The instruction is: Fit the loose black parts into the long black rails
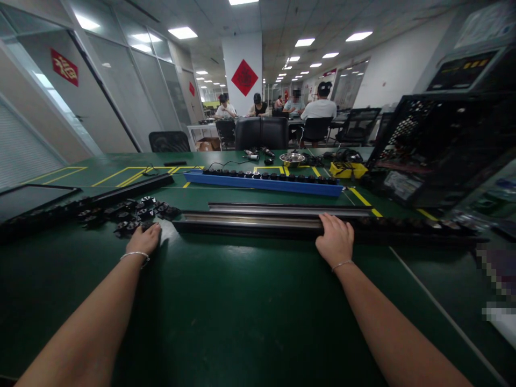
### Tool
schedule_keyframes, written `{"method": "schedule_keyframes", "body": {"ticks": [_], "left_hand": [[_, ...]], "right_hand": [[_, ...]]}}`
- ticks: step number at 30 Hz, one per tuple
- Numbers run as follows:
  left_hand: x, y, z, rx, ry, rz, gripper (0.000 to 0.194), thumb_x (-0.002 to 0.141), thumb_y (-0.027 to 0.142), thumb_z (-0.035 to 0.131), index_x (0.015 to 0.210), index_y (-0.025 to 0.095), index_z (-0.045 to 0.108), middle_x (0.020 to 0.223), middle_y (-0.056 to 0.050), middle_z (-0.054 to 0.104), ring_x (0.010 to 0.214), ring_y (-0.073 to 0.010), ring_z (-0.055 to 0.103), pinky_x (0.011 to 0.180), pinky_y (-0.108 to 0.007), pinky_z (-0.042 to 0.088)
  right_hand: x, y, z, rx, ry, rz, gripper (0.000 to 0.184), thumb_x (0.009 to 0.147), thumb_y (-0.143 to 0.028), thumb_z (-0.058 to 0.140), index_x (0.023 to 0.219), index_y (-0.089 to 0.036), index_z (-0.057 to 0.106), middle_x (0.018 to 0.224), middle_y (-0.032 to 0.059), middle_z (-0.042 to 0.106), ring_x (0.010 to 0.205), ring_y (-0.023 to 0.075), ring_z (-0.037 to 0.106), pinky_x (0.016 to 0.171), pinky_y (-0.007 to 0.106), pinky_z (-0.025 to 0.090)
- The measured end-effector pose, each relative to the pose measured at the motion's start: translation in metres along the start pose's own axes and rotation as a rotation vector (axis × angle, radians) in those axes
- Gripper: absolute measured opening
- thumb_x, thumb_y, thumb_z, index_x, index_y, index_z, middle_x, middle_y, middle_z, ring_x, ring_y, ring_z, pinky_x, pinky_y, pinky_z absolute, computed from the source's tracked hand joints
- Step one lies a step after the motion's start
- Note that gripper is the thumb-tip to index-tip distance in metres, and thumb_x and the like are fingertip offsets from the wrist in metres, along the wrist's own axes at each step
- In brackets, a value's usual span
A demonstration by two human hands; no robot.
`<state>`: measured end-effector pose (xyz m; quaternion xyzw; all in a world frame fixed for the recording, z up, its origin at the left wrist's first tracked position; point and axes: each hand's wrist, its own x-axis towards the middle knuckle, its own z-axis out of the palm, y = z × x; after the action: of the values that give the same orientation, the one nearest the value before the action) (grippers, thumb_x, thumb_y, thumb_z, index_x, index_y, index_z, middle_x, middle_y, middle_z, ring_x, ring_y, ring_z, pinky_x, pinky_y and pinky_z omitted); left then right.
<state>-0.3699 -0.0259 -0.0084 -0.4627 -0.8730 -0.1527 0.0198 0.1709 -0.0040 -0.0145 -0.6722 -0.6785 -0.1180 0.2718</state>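
My left hand (pixel 144 240) is at the near edge of a loose pile of small black parts (pixel 135 208), its fingers closed around one small black part, mostly hidden by the hand. Across the middle of the table lies a long black channel rail (pixel 250 221) with a shiny metal inside. My right hand (pixel 335 240) grips this rail toward its right, fingers over the top edge and thumb on the near side. Just behind it runs a second, similar rail (pixel 262 207), parallel to the first.
A blue tray (pixel 262 183) holding a row of black parts lies farther back. Behind it are a metal bowl (pixel 292 158) and a yellow bin (pixel 347 170). An open black case (pixel 447 150) stands at right, a dark flat panel (pixel 32 199) at left. Several people sit in the background.
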Motion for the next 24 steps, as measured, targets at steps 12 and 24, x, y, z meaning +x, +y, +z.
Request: {"method": "schedule_keyframes", "body": {"ticks": [12, 24], "left_hand": [[-0.054, 0.085, -0.012, -0.612, 0.667, 0.267, 0.036, 0.087, 0.032, 0.039, 0.116, 0.017, 0.054, 0.141, -0.009, 0.039, 0.131, -0.0207, 0.035, 0.111, -0.039, 0.026], [-0.125, 0.155, 0.01, -0.127, 0.385, 0.592, 0.056, 0.087, 0.039, 0.042, 0.138, 0.017, 0.038, 0.153, -0.014, 0.021, 0.142, -0.0277, 0.009, 0.113, -0.054, 0.011]], "right_hand": [[0.007, 0.014, -0.007, 0.175, 0.206, 0.055, 0.047, 0.07, -0.011, 0.04, 0.112, -0.013, 0.061, 0.112, 0.012, 0.063, 0.109, 0.0238, 0.054, 0.098, 0.041, 0.037], [0.009, 0.042, -0.006, 0.048, 0.384, 0.364, 0.052, 0.073, -0.024, 0.048, 0.12, -0.004, 0.053, 0.133, 0.0253, 0.045, 0.129, 0.0369, 0.031, 0.102, 0.058, 0.025]]}}
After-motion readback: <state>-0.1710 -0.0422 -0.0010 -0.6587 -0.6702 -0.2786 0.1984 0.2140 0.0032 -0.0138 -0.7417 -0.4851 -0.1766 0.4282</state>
